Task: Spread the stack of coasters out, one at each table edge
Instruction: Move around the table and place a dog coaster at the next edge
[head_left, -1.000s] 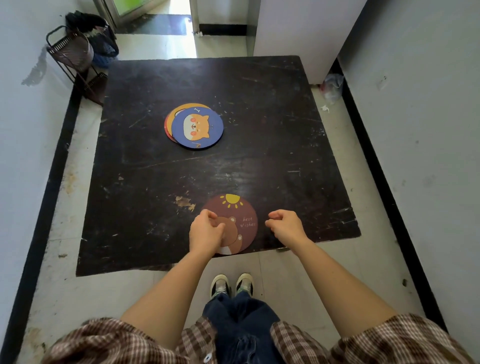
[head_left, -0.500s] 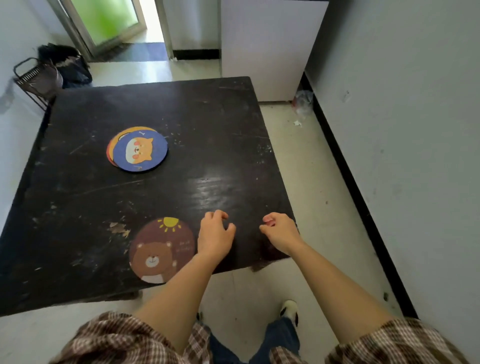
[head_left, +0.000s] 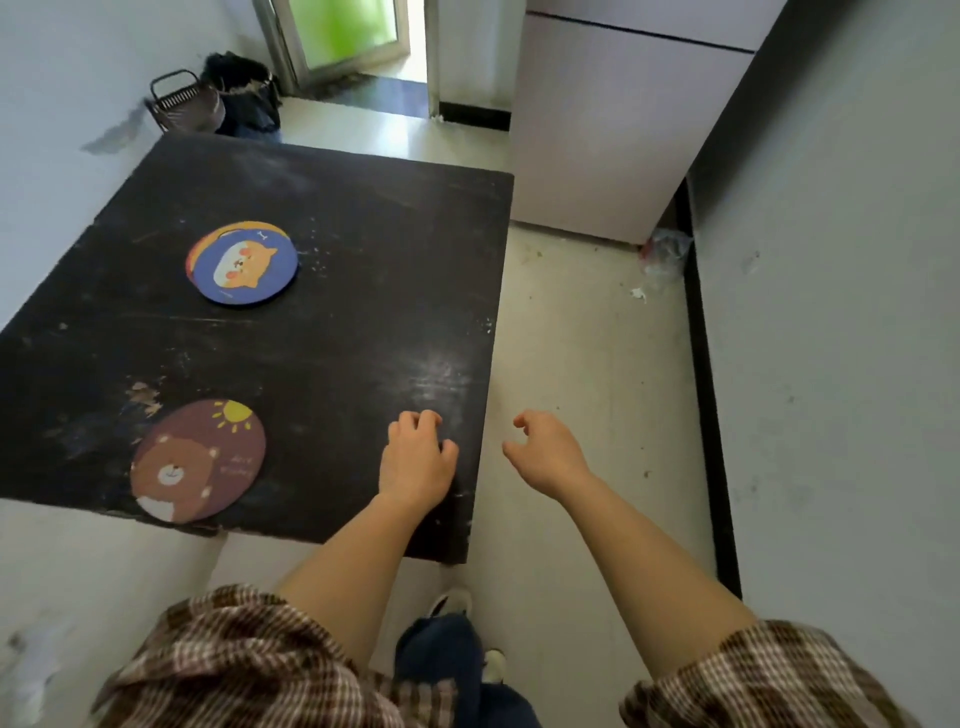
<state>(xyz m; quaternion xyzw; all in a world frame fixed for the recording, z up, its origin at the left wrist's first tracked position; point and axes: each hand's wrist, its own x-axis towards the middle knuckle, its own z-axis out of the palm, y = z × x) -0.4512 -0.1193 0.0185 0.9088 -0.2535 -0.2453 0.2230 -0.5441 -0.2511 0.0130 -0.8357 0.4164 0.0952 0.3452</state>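
A brown coaster with a bear and a sun (head_left: 197, 460) lies flat at the near edge of the dark table (head_left: 363, 291). A stack of coasters (head_left: 243, 262), topped by a blue one with a dog, sits near the table's middle. My left hand (head_left: 418, 457) hovers over the table's near right corner, fingers loosely curled, holding nothing. My right hand (head_left: 545, 452) is off the table's right side, above the floor, fingers curled and apart, empty.
A white cabinet (head_left: 613, 130) stands past the table's far right corner. A grey wall (head_left: 841, 312) runs along the right, leaving a strip of floor. A wire basket (head_left: 182, 104) and a dark bag (head_left: 244, 96) sit at the far left. My feet (head_left: 457, 608) are by the near right corner.
My left hand let go of the brown coaster and moved right. The view has swung to the right around the table's corner, and my right hand is now past the table's right edge.
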